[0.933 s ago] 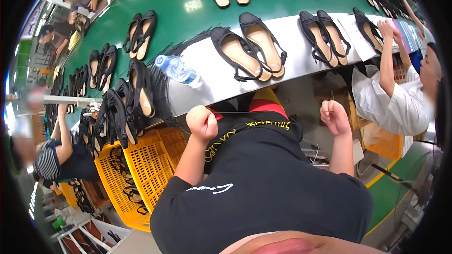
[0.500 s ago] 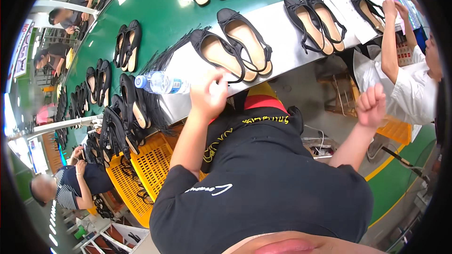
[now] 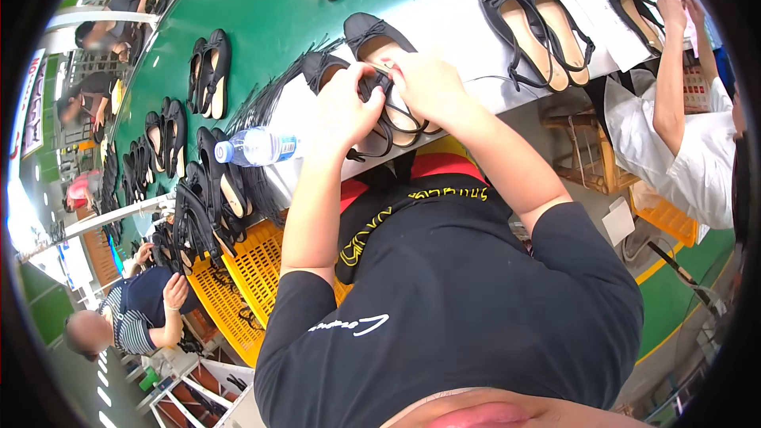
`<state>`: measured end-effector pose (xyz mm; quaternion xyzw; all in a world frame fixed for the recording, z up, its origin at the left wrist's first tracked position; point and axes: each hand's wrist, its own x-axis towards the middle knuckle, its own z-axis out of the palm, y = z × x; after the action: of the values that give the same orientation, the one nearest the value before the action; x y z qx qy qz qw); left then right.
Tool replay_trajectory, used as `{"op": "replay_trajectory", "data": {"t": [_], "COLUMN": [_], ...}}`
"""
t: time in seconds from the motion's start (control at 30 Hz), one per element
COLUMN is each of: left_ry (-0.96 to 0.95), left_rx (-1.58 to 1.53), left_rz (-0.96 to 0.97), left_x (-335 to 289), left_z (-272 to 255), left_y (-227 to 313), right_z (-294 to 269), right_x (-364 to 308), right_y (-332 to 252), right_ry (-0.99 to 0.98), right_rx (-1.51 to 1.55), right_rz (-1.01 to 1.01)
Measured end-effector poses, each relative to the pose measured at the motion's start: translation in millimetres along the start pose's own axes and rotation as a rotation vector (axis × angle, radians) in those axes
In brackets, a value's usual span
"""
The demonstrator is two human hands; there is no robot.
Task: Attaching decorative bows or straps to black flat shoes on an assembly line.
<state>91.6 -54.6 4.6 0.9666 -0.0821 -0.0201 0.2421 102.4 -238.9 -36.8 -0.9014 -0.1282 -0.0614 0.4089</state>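
Note:
Two black slingback flats with bows and beige insoles lie side by side in front of me on the white table strip. My left hand is over the left shoe, its fingers closed on a thin black strap. My right hand reaches over the right shoe and pinches the strap near the same spot. Both hands nearly meet between the two shoes. My fingers hide the middle of the shoes and part of the straps.
A water bottle lies left of my left forearm, beside black cords. Another pair of flats stands to the right. Yellow crates are below left. A co-worker's arm handles a shoe at right; more shoes line the green table.
My right hand has come from the far right onto the shoes. My left hand has settled on the strap. The shoes have shifted slightly left in the view.

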Motion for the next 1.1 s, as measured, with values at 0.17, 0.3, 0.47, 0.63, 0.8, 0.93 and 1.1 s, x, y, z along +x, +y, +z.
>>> {"op": "replay_trajectory", "data": {"t": [0.17, 0.3, 0.47, 0.63, 0.8, 0.93, 1.1], "left_ry": [-0.009, -0.125, -0.132, -0.078, -0.141, -0.204, -0.182], "left_rx": [0.315, 0.372, 0.362, 0.300, 0.236, 0.238, 0.220], "left_rz": [0.074, 0.023, -0.018, -0.041, -0.055, -0.038, -0.001], "left_x": [5, 15, 18, 16, 27, 36, 35], "left_z": [-17, -23, -14, -10, -5, -10, -7], "left_y": [12, 28, 24, 19, 0, -1, -8], "right_z": [7, 10, 14, 12, 12, 8, 10], "right_x": [-14, -11, -7, -5, -2, -2, -3], "right_y": [-3, -5, -6, -8, -13, -16, -15], "right_ry": [-0.003, 0.051, 0.046, 0.024, 0.021, -0.005, -0.004], "right_rx": [0.006, -0.033, -0.127, -0.110, -0.114, -0.133, -0.137], "right_rz": [0.082, 0.041, 0.073, 0.057, 0.097, 0.129, 0.113]}}
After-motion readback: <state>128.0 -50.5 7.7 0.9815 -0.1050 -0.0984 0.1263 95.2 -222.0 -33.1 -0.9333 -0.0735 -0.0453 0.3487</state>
